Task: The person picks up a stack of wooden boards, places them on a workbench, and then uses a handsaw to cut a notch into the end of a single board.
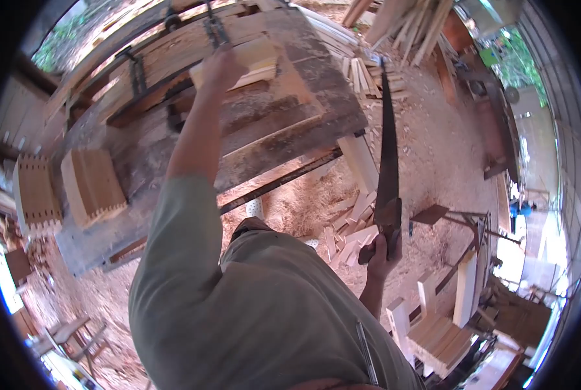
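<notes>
My right hand (382, 252) is closed around the handle of a handsaw (388, 153), whose long dark blade points up and away beside the workbench (284, 140). On the far part of the bench, my left hand (225, 67) looks closed, though it is blurred. Just beyond it stands a metal clamp (216, 31). A pale wooden piece (261, 65) lies beneath and beside that hand. What the left fingers grip, if anything, is hidden.
Two wooden panels with toothed ends, one nearer (94, 185) and one farther left (36, 193), rest at the bench's left. Another clamp (134, 73) stands behind. Offcuts (355, 227) and shavings cover the floor. A wooden assembly (438, 338) stands at lower right.
</notes>
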Motion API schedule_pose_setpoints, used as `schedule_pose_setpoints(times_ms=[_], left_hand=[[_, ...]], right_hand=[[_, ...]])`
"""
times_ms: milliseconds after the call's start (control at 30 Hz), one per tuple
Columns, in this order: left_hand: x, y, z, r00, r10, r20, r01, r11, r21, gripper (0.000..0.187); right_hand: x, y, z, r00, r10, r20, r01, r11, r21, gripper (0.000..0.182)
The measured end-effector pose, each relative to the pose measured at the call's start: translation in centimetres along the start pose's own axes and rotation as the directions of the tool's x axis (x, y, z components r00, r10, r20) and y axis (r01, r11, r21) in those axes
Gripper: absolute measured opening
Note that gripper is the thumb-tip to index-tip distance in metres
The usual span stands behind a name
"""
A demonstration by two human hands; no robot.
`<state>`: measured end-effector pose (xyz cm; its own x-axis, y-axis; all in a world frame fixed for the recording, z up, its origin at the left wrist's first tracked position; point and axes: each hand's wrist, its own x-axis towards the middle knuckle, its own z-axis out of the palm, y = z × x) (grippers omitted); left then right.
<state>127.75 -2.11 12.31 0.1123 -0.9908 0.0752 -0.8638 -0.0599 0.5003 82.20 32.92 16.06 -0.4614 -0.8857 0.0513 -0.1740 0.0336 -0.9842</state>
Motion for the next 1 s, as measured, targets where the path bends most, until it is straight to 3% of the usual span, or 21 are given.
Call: schedule_pose_setpoints(times_ms=[67, 133, 200, 267, 300, 367, 500, 633, 700, 733, 767, 800, 833, 900, 933, 1000], left_hand=[[-4.5, 2.5, 1.1, 0.895, 0.176, -0.410, -0.148, 0.984, 0.100, 0.060], [-10.2, 9.1, 1.0, 0.999, -0.027, -0.041, 0.022, 0.995, -0.101, 0.061], [-14.8, 12.2, 6.2, 0.988, 0.151, -0.022, -0.146, 0.978, 0.150, 0.067], [-17.2, 12.8, 11.2, 0.969, 0.241, 0.057, -0.241, 0.970, -0.015, 0.069], [-17.5, 12.1, 14.0, 0.969, 0.239, 0.058, -0.239, 0.971, -0.020, 0.069], [-17.9, 10.6, 18.3, 0.862, 0.454, -0.228, -0.448, 0.891, 0.078, 0.060], [-16.0, 10.5, 18.8, 0.885, 0.429, -0.178, -0.426, 0.903, 0.058, 0.051], [-15.5, 9.4, 21.1, 0.928, 0.317, -0.198, -0.332, 0.942, -0.047, 0.064], [-15.0, 8.2, 21.6, 0.921, 0.340, -0.190, -0.345, 0.939, 0.008, 0.069], [-14.5, 8.4, 20.5, 0.942, 0.309, -0.134, -0.310, 0.951, 0.012, 0.072], [-14.2, 8.8, 19.4, 0.958, 0.276, -0.077, -0.275, 0.961, 0.021, 0.075], [-14.3, 9.7, 18.1, 0.919, 0.366, -0.144, -0.326, 0.914, 0.241, 0.071], [-13.7, 11.1, 18.0, 0.904, 0.401, -0.148, -0.363, 0.903, 0.228, 0.071], [-14.3, 11.0, 17.1, 0.957, 0.248, -0.148, -0.188, 0.925, 0.330, 0.069], [-13.1, 9.4, 18.3, 0.981, 0.178, -0.079, -0.166, 0.977, 0.133, 0.070], [-10.9, 7.9, 19.5, 0.953, 0.181, -0.242, -0.240, 0.940, -0.241, 0.073]], right_hand=[[-1.6, 0.0, -1.8, 0.997, 0.077, -0.018, -0.077, 0.997, -0.029, 0.052], [-3.0, 0.9, -3.1, 0.992, 0.122, 0.017, -0.123, 0.992, 0.042, 0.054], [-3.4, 0.3, -2.9, 0.983, 0.182, 0.008, -0.182, 0.982, 0.049, 0.054], [-2.9, 0.1, -2.9, 0.987, 0.150, 0.048, -0.148, 0.988, -0.043, 0.054], [-2.6, 0.0, -2.7, 0.984, 0.173, 0.032, -0.171, 0.984, -0.054, 0.054], [-1.8, -0.5, -2.7, 0.982, 0.177, 0.067, -0.175, 0.984, -0.035, 0.054], [-0.8, -0.9, -3.1, 0.979, 0.109, 0.170, -0.106, 0.994, -0.025, 0.055], [-0.9, 2.2, -4.8, 0.955, 0.105, 0.276, -0.117, 0.993, 0.028, 0.059], [-0.3, 2.8, -4.9, 0.929, -0.034, 0.369, 0.084, 0.989, -0.120, 0.056], [0.1, 3.0, -4.9, 0.926, 0.019, 0.377, -0.025, 1.000, 0.009, 0.055], [0.1, 5.0, -4.9, 0.932, -0.009, 0.362, -0.023, 0.996, 0.081, 0.055], [1.4, 2.3, -5.2, 0.899, 0.153, 0.410, -0.097, 0.983, -0.155, 0.059], [2.6, 2.5, -5.4, 0.882, 0.139, 0.450, -0.079, 0.986, -0.149, 0.060], [4.1, 3.1, -5.9, 0.868, 0.102, 0.485, -0.038, 0.989, -0.141, 0.060], [5.0, 3.7, -6.2, 0.847, 0.059, 0.529, 0.022, 0.989, -0.145, 0.060], [6.3, 4.5, -6.5, 0.834, 0.081, 0.545, 0.012, 0.986, -0.165, 0.060]])
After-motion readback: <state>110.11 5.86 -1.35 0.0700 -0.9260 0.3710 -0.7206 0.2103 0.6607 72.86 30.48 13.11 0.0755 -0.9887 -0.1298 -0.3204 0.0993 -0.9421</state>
